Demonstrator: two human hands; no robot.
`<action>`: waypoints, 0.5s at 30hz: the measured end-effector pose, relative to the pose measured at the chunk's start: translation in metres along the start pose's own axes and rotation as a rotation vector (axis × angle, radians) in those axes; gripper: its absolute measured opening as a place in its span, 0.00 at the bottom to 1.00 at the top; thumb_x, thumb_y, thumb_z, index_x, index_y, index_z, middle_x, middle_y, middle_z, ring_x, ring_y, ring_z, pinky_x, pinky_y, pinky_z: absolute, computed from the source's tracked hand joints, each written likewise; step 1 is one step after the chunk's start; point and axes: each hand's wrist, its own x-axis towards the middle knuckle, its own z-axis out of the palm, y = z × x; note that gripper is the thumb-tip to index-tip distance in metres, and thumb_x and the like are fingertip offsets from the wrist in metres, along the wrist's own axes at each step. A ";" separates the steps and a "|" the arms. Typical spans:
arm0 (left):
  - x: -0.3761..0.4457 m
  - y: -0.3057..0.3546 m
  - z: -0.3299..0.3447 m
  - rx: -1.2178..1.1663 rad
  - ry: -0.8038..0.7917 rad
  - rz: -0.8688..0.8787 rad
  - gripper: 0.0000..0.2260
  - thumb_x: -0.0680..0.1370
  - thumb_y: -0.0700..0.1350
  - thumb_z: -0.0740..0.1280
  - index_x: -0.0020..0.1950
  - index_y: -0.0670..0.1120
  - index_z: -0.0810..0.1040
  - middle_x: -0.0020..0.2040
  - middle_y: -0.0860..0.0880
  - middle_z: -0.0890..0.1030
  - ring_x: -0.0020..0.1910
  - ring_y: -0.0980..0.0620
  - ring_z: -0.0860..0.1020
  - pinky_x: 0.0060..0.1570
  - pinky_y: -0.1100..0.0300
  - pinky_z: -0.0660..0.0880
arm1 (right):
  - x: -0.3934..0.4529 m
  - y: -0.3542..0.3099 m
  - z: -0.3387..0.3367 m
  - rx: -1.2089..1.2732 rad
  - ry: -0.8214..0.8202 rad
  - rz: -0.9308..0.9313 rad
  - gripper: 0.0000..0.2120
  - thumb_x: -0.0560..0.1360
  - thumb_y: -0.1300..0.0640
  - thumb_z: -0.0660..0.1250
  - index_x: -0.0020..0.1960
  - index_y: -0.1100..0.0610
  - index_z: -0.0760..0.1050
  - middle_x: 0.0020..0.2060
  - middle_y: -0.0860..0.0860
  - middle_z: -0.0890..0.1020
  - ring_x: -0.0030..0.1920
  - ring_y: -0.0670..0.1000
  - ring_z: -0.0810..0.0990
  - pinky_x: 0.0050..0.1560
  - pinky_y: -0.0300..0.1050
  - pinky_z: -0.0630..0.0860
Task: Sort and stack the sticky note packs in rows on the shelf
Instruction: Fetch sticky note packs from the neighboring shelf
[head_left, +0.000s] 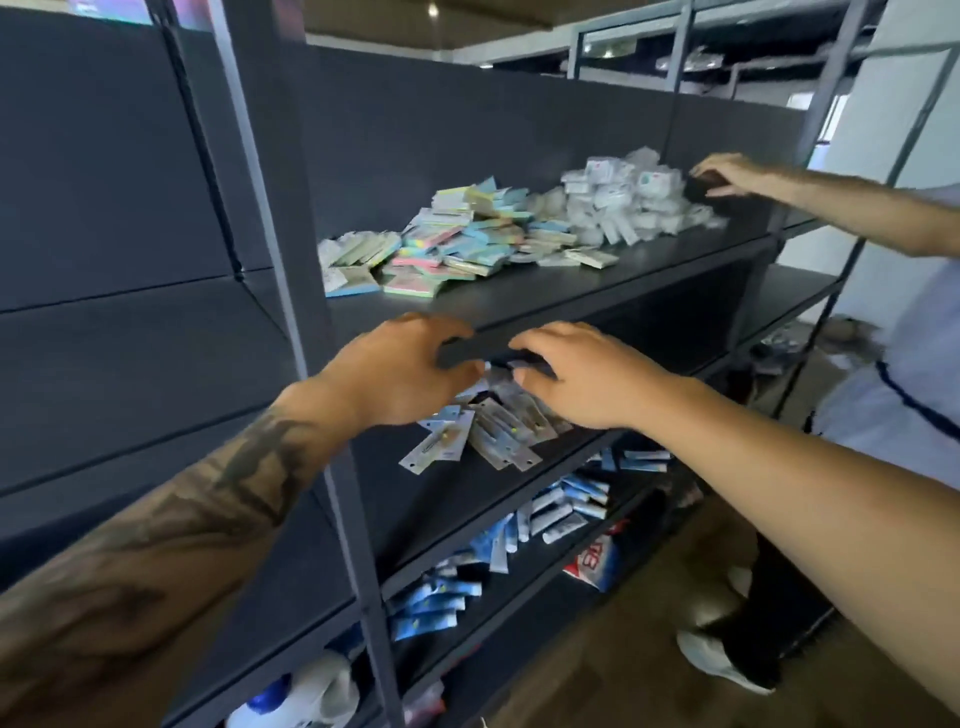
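Observation:
A loose heap of pastel sticky note packs (447, 244) lies on the upper dark shelf (571, 291), left of centre, unsorted and overlapping. My left hand (405, 369) and my right hand (582, 379) are below and in front of the heap, at the shelf's front edge. Both pinch a dark flat strip (491, 351), fingers on top and thumbs beneath. Whether the strip is part of the shelf edge or a separate item is unclear. Neither hand touches the packs.
A pile of clear-wrapped white packets (623, 202) sits right of the notes. Another person's hand (727, 174) reaches onto the shelf's right end. Blister-packed items (483, 431) lie on the shelf below, blue tubes (545, 514) lower still. A metal upright (291, 312) stands at left.

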 end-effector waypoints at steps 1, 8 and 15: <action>0.023 -0.001 0.006 -0.005 0.016 -0.007 0.24 0.79 0.64 0.65 0.74 0.60 0.72 0.71 0.52 0.76 0.69 0.45 0.75 0.66 0.47 0.74 | 0.012 0.017 -0.003 -0.040 -0.023 0.012 0.24 0.84 0.41 0.57 0.78 0.47 0.63 0.74 0.51 0.70 0.73 0.58 0.68 0.68 0.60 0.71; 0.139 -0.013 0.019 0.024 0.041 -0.104 0.25 0.74 0.70 0.60 0.66 0.60 0.74 0.66 0.50 0.79 0.64 0.43 0.77 0.63 0.45 0.75 | 0.081 0.100 -0.020 -0.038 -0.023 0.056 0.24 0.84 0.41 0.57 0.78 0.47 0.65 0.74 0.51 0.70 0.73 0.57 0.69 0.68 0.58 0.72; 0.197 -0.028 0.025 0.028 0.114 -0.229 0.27 0.77 0.66 0.66 0.74 0.58 0.72 0.72 0.51 0.76 0.68 0.45 0.76 0.67 0.47 0.73 | 0.161 0.128 -0.018 0.053 0.053 -0.053 0.22 0.85 0.42 0.57 0.77 0.47 0.66 0.75 0.49 0.69 0.72 0.55 0.70 0.67 0.58 0.72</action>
